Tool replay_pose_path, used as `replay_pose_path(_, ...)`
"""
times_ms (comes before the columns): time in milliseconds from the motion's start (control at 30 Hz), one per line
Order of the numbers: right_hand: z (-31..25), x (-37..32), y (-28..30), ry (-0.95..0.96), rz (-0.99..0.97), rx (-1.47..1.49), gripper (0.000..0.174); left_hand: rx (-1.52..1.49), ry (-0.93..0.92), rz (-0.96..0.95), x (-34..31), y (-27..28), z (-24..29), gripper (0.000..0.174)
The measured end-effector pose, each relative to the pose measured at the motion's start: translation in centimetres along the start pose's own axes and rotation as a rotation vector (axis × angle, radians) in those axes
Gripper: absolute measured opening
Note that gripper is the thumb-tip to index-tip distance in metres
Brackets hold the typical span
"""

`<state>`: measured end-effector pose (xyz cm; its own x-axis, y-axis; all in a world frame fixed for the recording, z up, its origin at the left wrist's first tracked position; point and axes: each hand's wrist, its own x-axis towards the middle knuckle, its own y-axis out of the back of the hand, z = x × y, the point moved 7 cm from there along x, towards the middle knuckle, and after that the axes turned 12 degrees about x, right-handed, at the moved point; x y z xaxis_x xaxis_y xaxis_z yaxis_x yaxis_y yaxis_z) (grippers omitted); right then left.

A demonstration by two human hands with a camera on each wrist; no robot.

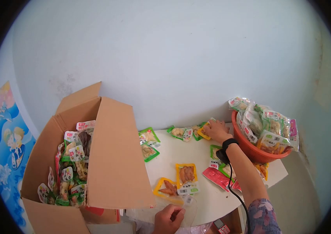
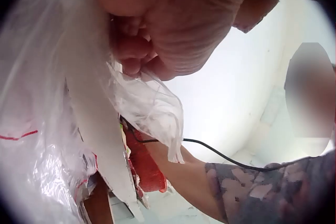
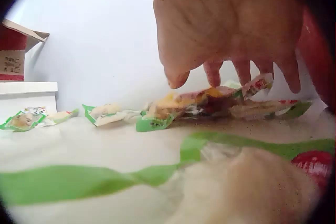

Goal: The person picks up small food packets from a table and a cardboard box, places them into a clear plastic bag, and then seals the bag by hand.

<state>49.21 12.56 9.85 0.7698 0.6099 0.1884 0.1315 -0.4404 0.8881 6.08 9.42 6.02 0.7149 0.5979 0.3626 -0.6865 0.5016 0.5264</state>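
My left hand (image 1: 168,219) is low at the table's front edge, gripping a clear plastic bag (image 2: 149,103) between thumb and curled fingers. Toward the wall, my right hand (image 1: 217,130) reaches down over a yellow-edged food packet (image 1: 203,132) beside the red basket. In the right wrist view its fingers point down, spread apart, with tips right at the yellow packet (image 3: 202,97). Two yellow packets of brown meat (image 1: 186,175) lie mid-table, the lower one partly beneath the clear bag. Green-edged packets (image 1: 181,133) lie along the back of the table.
An open cardboard box (image 1: 118,163) full of packets stands at the left, its flap over the table. The red basket (image 1: 251,150), heaped with packets, is at the back right. Pink packets (image 1: 217,177) lie near my right forearm, where a black cable (image 1: 237,199) hangs.
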Motion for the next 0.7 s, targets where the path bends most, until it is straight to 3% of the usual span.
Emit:
replay_pose_path(133,0.8,-0.2,-2.1,-0.016,-0.153,0.125,0.067,0.009,-0.014,0.018,0.2,-0.2,-0.2,0.016)
replay_pose_path(333,-2.1,-4.8,-1.3,0.243,-0.399,0.009,0.072,-0.014,-0.044,0.038,0.1,-0.2,0.3,0.014)
replay_pose_path(600,-4.9,-8.5,-0.6,0.588,-0.666,0.171,0.059,-0.034,-0.059,0.028,-0.1,-0.3,0.2,0.013)
replay_pose_path(700,-6.8,-5.6,-0.7,0.549,-0.458,0.157,0.052,-0.047,-0.053,0.017,0.1,-0.2,0.1,0.013)
